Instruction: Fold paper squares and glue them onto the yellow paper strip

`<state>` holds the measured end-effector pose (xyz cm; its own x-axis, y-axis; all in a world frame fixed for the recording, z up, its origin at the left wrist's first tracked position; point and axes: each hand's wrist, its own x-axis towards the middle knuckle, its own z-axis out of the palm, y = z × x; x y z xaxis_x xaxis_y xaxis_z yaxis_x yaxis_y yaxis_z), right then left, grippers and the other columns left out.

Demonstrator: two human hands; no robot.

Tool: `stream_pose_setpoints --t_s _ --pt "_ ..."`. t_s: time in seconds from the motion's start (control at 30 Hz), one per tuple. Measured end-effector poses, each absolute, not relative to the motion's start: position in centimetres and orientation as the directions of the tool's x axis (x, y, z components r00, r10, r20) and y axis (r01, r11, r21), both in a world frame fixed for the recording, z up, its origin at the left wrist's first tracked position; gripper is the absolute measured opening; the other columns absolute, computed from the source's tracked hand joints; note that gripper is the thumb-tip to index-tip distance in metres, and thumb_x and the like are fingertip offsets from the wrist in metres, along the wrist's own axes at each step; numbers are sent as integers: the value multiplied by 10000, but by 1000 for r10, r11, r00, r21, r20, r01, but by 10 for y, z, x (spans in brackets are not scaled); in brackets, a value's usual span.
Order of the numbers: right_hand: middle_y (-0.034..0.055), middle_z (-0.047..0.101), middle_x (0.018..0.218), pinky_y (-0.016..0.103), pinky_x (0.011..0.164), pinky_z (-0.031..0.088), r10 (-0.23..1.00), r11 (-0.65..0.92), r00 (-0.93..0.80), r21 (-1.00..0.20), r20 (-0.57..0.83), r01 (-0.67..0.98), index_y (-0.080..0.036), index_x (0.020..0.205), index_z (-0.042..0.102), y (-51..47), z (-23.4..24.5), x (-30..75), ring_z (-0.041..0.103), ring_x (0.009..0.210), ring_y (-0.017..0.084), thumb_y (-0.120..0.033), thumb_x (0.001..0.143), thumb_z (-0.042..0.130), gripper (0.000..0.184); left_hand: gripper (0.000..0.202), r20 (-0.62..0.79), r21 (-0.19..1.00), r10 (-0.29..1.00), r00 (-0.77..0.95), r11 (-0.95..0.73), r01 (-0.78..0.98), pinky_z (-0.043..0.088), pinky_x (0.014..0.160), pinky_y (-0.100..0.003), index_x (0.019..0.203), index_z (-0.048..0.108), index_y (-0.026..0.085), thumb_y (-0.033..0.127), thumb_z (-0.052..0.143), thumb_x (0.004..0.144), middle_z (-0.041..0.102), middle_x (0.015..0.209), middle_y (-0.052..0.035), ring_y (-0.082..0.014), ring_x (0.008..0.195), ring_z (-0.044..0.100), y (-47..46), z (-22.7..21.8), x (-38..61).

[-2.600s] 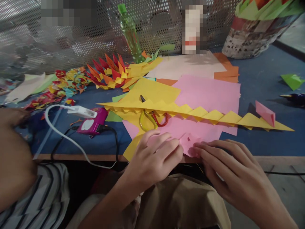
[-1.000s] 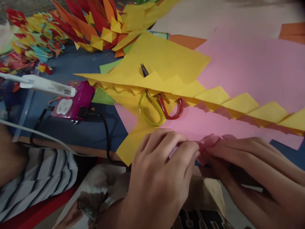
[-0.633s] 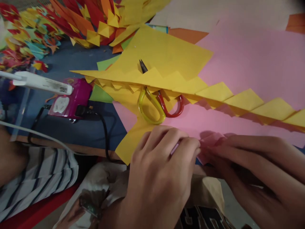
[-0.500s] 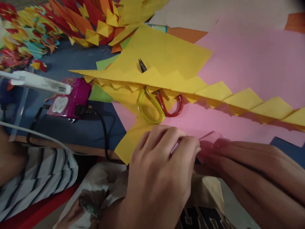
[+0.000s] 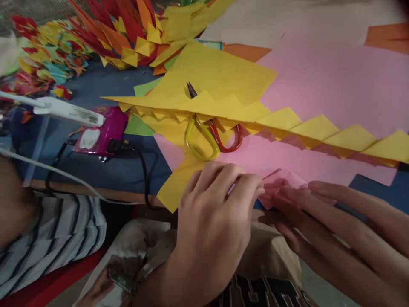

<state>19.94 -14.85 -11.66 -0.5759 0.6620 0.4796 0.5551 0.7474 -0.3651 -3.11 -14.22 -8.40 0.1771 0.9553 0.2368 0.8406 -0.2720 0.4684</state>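
A small folded pink paper [image 5: 280, 175] is held between my two hands at the table's front edge. My left hand [image 5: 217, 217] is closed, its thumb and fingertips pinching the left end of the paper. My right hand [image 5: 345, 230] has its fingers partly spread, with fingertips pressed on the right part of the paper; the thumb side is partly hidden. Just beyond my hands lie scissors [image 5: 203, 140] with one yellow and one red handle. Across them runs a long strip of folded yellow paper triangles [image 5: 284, 121], which covers their middle.
Yellow sheets [image 5: 220, 64] and pink sheets [image 5: 332, 81] cover much of the table. A magenta power adapter [image 5: 104, 132] with a white plug and a black cord stands at left. Red, orange and yellow folded paper [image 5: 134, 34] is piled behind. A person in a striped garment [image 5: 57, 238] sits at left.
The fingers of my right hand have spread apart on the pink paper. My left hand keeps its pinch. The whole view has shifted slightly.
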Motion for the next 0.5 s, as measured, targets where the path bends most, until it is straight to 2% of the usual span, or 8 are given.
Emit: stream_pose_setpoints --t_s 0.1,0.17,0.27,0.37,0.5 --pt "119 596 1560 458 1245 438 558 821 -674 -207 484 531 -61 1330 710 -138 -115 196 559 1461 312 -93 895 794 444 83 295 499 937 186 -317 806 553 938 -387 1059 744 219 183 669 1055 777 1059 12 -190 1019 668 -145 -92 -36" --pt "136 600 1552 457 1200 467 527 841 -706 -175 473 512 -49 1325 706 -133 -113 195 578 1445 314 -117 900 802 442 124 373 482 905 203 -376 791 570 980 -385 1129 749 217 157 683 1044 799 1093 0 -195 1076 692 -150 -99 -40" --pt "124 603 1552 454 1154 486 529 840 -704 -178 474 512 -84 1229 747 -130 -113 194 612 1407 308 -126 890 813 348 228 500 323 822 273 -469 822 572 1052 -409 1233 757 206 183 745 1006 821 1176 -15 -229 1189 702 -161 -107 -46" --pt "139 630 1518 465 1126 495 531 839 -698 -182 481 513 -71 1229 745 -131 -114 193 634 1375 313 -134 898 805 342 274 530 124 762 372 -504 855 536 1069 -421 1253 783 193 305 769 1003 827 1225 7 -246 1195 700 -169 -112 -50" --pt "150 628 1517 487 1110 487 532 836 -704 -159 471 525 -68 1244 738 -132 -114 194 628 1381 328 -115 895 803 358 317 551 34 728 407 -508 861 505 1058 -407 1273 790 177 344 753 1006 829 1232 30 -243 1147 672 -173 -115 -53"
